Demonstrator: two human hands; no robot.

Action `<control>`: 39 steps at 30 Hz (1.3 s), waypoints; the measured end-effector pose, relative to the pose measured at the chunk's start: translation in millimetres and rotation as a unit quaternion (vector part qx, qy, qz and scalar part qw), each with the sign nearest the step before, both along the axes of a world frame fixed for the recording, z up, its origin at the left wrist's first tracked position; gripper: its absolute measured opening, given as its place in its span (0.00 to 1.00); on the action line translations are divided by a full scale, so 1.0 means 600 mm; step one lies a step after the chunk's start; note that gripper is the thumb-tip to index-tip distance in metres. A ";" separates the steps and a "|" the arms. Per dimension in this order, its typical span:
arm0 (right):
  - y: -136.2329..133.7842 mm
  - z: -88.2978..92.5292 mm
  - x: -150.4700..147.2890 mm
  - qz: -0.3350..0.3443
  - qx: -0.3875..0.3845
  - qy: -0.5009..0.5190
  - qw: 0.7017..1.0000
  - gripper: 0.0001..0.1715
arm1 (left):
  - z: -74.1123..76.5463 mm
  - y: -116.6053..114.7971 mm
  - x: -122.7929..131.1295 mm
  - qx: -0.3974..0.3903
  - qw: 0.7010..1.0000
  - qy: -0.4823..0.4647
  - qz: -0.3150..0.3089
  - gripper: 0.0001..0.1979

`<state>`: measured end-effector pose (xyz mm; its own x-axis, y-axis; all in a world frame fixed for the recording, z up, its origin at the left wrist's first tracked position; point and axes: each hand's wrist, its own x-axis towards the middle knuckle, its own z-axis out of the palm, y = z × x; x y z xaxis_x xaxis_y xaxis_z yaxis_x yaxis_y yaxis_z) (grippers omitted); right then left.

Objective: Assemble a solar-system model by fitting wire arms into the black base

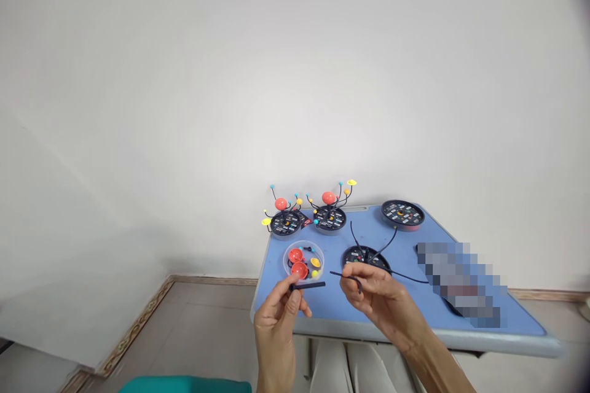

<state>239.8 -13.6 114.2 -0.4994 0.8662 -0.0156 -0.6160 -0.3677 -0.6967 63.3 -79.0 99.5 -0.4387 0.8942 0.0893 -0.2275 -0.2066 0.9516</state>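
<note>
My left hand (276, 319) is closed in a pinch on a short black rod (308, 286), held level above the near edge of the blue table (336, 304). My right hand (373, 295) pinches a thin black wire arm (345, 275) pointing left towards the rod. Just behind my right hand lies a black round base (362, 255) with thin black arms sticking up from it. A clear round dish (303, 261) with red half-balls and small yellow pieces sits behind my left hand.
Two built models with red balls and coloured beads on black arms (286, 215) (330, 212) stand at the table's far left. Another black round base (402, 214) lies at the far right. A blurred patch (461, 282) covers the right side. White wall behind, floor below.
</note>
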 end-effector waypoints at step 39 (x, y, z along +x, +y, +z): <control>-0.009 -0.008 0.058 -0.193 -0.027 -0.007 0.981 0.19 | 0.020 0.044 0.075 0.011 0.996 0.088 -0.006 0.18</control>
<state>274.4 -19.2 109.3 -0.1339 0.9885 -0.0701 -0.7074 -0.1449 -0.6918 108.3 -52.6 111.3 -0.4033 0.8966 0.1830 -0.0595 -0.2253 0.9725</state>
